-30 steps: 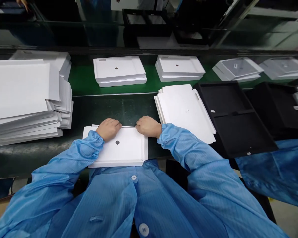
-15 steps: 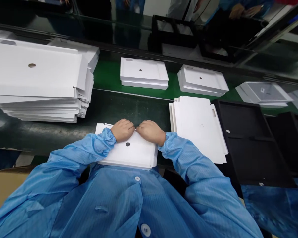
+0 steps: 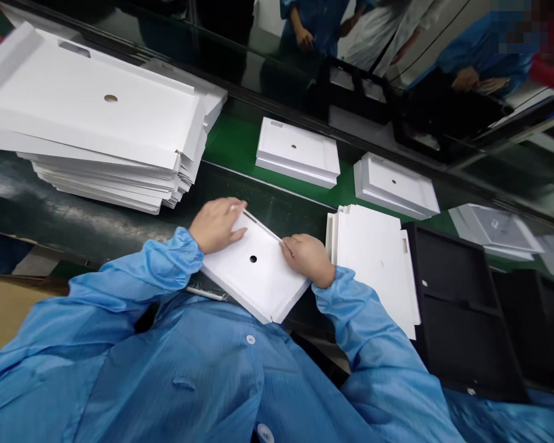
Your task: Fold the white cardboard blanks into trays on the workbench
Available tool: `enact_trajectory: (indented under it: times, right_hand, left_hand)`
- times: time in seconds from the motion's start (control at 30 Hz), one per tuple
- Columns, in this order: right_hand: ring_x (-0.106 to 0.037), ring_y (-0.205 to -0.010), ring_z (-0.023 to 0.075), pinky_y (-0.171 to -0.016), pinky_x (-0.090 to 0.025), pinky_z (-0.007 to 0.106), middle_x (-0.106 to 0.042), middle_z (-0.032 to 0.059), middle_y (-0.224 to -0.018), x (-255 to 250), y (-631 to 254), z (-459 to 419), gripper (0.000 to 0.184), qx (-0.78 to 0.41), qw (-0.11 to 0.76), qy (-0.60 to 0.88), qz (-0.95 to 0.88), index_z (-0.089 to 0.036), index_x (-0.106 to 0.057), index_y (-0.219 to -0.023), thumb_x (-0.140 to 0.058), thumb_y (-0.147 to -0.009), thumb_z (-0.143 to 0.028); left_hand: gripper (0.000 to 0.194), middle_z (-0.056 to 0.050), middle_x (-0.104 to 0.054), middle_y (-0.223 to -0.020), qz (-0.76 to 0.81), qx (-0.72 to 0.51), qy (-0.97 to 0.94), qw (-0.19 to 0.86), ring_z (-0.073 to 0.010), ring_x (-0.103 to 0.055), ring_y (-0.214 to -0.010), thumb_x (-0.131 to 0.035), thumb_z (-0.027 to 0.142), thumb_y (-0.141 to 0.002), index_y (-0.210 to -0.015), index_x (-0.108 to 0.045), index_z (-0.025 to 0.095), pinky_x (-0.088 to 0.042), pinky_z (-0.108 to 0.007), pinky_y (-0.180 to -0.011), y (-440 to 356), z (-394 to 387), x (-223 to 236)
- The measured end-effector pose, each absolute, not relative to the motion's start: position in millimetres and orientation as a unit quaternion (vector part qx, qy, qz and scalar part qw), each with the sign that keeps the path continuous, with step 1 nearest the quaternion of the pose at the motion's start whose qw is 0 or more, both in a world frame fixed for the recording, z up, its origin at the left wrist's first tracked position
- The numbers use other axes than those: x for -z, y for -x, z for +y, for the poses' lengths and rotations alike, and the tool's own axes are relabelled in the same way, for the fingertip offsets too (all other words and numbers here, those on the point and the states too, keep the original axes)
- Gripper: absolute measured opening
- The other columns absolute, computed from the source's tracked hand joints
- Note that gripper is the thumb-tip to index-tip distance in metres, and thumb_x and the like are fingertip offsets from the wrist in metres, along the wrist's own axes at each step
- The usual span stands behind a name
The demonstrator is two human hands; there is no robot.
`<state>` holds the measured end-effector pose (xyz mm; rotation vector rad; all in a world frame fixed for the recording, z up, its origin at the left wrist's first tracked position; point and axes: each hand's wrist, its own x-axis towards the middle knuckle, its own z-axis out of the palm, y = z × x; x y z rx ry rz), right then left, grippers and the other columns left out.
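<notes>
In front of my body lies a white cardboard tray (image 3: 258,274) with folded-up edges and a small round hole, turned at an angle on the dark bench. My left hand (image 3: 218,225) grips its far left corner, fingers over the edge and thumb on the inner face. At the far right edge, my right hand (image 3: 308,256) has its fingers closed round the folded rim. A stack of white flat card sheets (image 3: 372,258) lies just right of that hand. Left of my left hand rises a tall pile of white cardboard trays (image 3: 96,135).
A green conveyor belt (image 3: 233,143) carries paired white trays (image 3: 300,147), more white trays (image 3: 399,184) and a tray with a grey panel (image 3: 493,227). Black boxes (image 3: 461,307) stand at the right. Across the line, co-workers' hands (image 3: 477,81) show.
My hands have moved apart from the middle of the tray's far edge to its left corner and right side. The tray has turned clockwise. The camera view has tilted.
</notes>
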<state>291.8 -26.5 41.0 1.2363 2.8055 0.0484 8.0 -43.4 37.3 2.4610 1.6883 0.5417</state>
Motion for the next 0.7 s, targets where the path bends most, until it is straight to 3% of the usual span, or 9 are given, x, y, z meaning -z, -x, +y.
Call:
enact_trajectory:
  times: [0.13, 0.27, 0.37, 0.47, 0.53, 0.6, 0.7]
  right_hand:
    - [-0.065, -0.087, 0.0232, -0.073, -0.040, 0.031, -0.073, 0.0105, -0.092, -48.0, -313.4, -29.0, 0.040, 0.015, -0.011, -0.514, 0.857, -0.017, -0.071, -0.102, -0.034, -0.102, -0.034]
    - [-0.066, -0.092, 0.0226, -0.077, -0.044, 0.029, -0.074, 0.0091, -0.096, -43.9, -310.8, -41.5, 0.034, 0.096, -0.039, -0.554, 0.826, -0.016, -0.065, -0.114, -0.039, -0.100, -0.033]
    - [-0.067, -0.084, 0.0200, -0.073, -0.045, 0.028, -0.073, 0.0061, -0.092, -37.6, -304.6, -53.9, 0.029, 0.156, -0.016, -0.558, 0.815, -0.018, -0.064, -0.111, -0.043, -0.099, -0.034]
    - [-0.066, -0.082, 0.0191, -0.070, -0.045, 0.027, -0.071, 0.0032, -0.083, -31.7, -303.7, -56.3, 0.030, 0.200, 0.010, -0.528, 0.825, -0.022, -0.065, -0.091, -0.043, -0.099, -0.041]
    - [-0.065, -0.084, 0.0196, -0.073, -0.046, 0.028, -0.070, 0.0042, -0.084, -26.4, -304.5, -47.8, 0.032, 0.211, -0.021, -0.528, 0.822, -0.022, -0.065, -0.087, -0.045, -0.098, -0.044]
    - [-0.064, -0.087, 0.0192, -0.078, -0.049, 0.029, -0.069, 0.0077, -0.097, -18.9, -303.8, -31.2, 0.031, 0.227, -0.083, -0.548, 0.801, -0.019, -0.065, -0.101, -0.047, -0.096, -0.044]
    - [-0.063, -0.091, 0.0179, -0.086, -0.052, 0.031, -0.063, 0.0154, -0.119, -5.3, -296.3, 1.8, 0.046, 0.270, -0.147, -0.572, 0.761, -0.012, -0.056, -0.127, -0.050, -0.094, -0.043]
  left_hand:
    - [0.097, -0.020, -0.054, -0.141, 0.683, -0.132, -0.703, 0.147, -0.0345, -0.053, -0.127, -0.064, 0.058, -0.083, -0.157, -0.025, 0.010, -0.041, -0.042, -0.106, 32.6, -32.9, -29.2]
    - [0.103, -0.018, -0.056, -0.140, 0.667, -0.154, -0.671, 0.286, -0.0265, -0.063, -0.113, -0.072, 0.057, -0.078, -0.158, -0.026, 0.013, -0.048, -0.034, -0.099, 38.7, 0.6, -5.3]
    - [0.105, -0.014, -0.064, -0.128, 0.675, -0.202, -0.633, 0.319, -0.0238, -0.066, -0.101, -0.081, 0.040, -0.071, -0.158, -0.029, 0.013, -0.051, -0.033, -0.092, 31.1, 27.5, 3.0]
    - [0.095, -0.006, -0.071, -0.104, 0.658, -0.241, -0.610, 0.370, -0.0213, -0.068, -0.089, -0.084, 0.026, -0.066, -0.151, -0.043, 0.013, -0.053, -0.031, -0.084, 26.0, 46.8, 5.1]
    - [0.080, -0.003, -0.072, -0.095, 0.636, -0.270, -0.594, 0.412, -0.0202, -0.068, -0.085, -0.086, 0.024, -0.063, -0.137, -0.059, 0.014, -0.054, -0.030, -0.081, 24.0, 54.7, 7.5]
    - [0.067, -0.002, -0.073, -0.092, 0.609, -0.311, -0.567, 0.459, -0.0191, -0.069, -0.084, -0.087, 0.024, -0.061, -0.124, -0.067, 0.014, -0.055, -0.031, -0.081, 21.5, 59.1, 11.6]
    - [0.065, -0.003, -0.074, -0.094, 0.575, -0.372, -0.522, 0.508, -0.0181, -0.069, -0.086, -0.090, 0.024, -0.058, -0.118, -0.067, 0.014, -0.056, -0.033, -0.083, 16.2, 60.0, 17.9]
